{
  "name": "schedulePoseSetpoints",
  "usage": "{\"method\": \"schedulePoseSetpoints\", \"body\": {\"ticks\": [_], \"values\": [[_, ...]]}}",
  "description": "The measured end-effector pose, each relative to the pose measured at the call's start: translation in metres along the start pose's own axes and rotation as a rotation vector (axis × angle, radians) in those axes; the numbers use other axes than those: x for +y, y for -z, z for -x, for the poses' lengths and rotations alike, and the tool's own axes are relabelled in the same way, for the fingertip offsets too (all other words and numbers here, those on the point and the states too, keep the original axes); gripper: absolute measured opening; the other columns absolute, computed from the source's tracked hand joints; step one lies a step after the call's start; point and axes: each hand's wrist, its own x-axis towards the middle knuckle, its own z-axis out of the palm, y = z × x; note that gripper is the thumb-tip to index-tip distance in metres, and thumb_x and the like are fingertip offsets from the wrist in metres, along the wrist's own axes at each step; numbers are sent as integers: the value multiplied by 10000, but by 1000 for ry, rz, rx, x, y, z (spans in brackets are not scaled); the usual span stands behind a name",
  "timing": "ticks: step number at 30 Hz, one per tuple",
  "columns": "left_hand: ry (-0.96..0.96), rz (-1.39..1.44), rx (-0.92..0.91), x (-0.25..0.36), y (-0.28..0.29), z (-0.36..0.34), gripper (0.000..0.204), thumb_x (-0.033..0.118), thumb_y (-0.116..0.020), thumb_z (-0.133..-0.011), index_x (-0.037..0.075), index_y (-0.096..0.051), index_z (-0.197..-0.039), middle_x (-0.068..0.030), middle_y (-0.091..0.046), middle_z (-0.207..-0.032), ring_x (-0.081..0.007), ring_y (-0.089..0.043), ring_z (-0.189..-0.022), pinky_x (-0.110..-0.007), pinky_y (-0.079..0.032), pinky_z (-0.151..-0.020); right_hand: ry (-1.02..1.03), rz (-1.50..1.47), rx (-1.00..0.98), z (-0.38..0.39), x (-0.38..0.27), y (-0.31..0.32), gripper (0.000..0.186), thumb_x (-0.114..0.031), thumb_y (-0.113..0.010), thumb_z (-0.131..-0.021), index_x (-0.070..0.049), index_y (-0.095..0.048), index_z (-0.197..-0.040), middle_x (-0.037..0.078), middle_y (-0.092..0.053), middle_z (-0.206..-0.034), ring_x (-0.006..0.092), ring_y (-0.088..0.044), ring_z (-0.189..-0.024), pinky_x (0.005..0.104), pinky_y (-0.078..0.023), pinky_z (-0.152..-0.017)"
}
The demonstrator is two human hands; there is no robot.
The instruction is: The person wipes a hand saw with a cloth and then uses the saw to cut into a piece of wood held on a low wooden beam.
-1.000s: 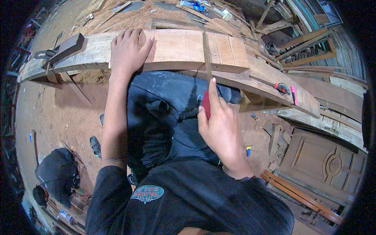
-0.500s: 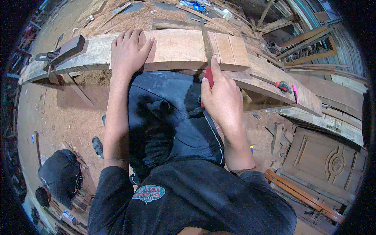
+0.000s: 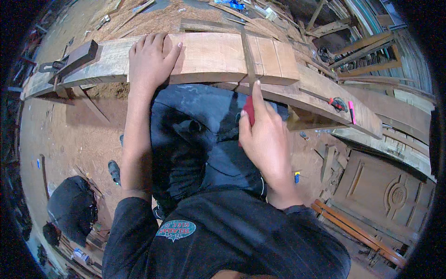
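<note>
A thick pale wooden board [image 3: 209, 51] lies across a long bench plank in front of my lap, with pencil lines drawn near its right end. My left hand [image 3: 151, 60] rests on its top, fingers spread, thumb out to the right. Below the board's near edge, my right hand [image 3: 265, 128] is closed around the red handle [image 3: 249, 111] of a handsaw, index finger stretched along it toward the blade. The narrow saw blade [image 3: 248, 53] runs across the board, left of the pencil lines. How deep it sits in the wood I cannot tell.
On the bench plank [image 3: 320, 88], a red-and-black-handled tool [image 3: 337, 104] and a pink marker [image 3: 351, 112] lie to the right. A wooden hand plane [image 3: 76, 60] sits at the left. Sawdust and offcuts cover the floor; another person [image 3: 72, 207] is at lower left.
My right hand has drawn the saw back toward my body. The board has shifted or appears slightly moved to the right at its right end. My left hand stays on the board.
</note>
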Motion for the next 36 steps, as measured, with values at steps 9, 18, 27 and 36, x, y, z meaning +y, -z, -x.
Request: {"method": "schedulePoseSetpoints", "body": {"ticks": [9, 18, 27, 36], "values": [[-28, -8, 48, -3, -6, -3, 611, 553, -558, -983, 73, -627, -1355, -145, -642, -1355, -359, -547, -1322, -509, -375, -1132, 46, 41, 119, -53, -1, -15, 624, -156, -577, -931, 100, -427, -1480, 326, -695, -1017, 468, -716, -854, 556, -585, -788], [-29, 13, 70, -3, -6, 1, 599, 556, -569, -975, 74, -638, -1323, -146, -652, -1320, -357, -561, -1294, -510, -393, -1106, 28, 18, 3, 14, 5, -10, 703, -173, -593, -943, 23, -327, -1564, 272, -660, -982, 453, -702, -810, 569, -575, -718], [-21, -5, 42, -8, -2, 1, 599, 557, -560, -978, 70, -639, -1318, -153, -649, -1328, -356, -569, -1282, -513, -397, -1103, -16, 19, -26, -16, -10, -5, 658, -191, -585, -951, 64, -380, -1523, 305, -670, -1080, 470, -709, -827, 559, -586, -755], [-38, 12, 72, -4, -7, -2, 590, 549, -565, -980, 68, -645, -1311, -145, -662, -1305, -357, -570, -1280, -506, -401, -1098, 11, 51, 15, -48, -1, -9, 619, -180, -578, -940, 95, -433, -1476, 309, -675, -1122, 466, -714, -876, 547, -588, -798]]}}
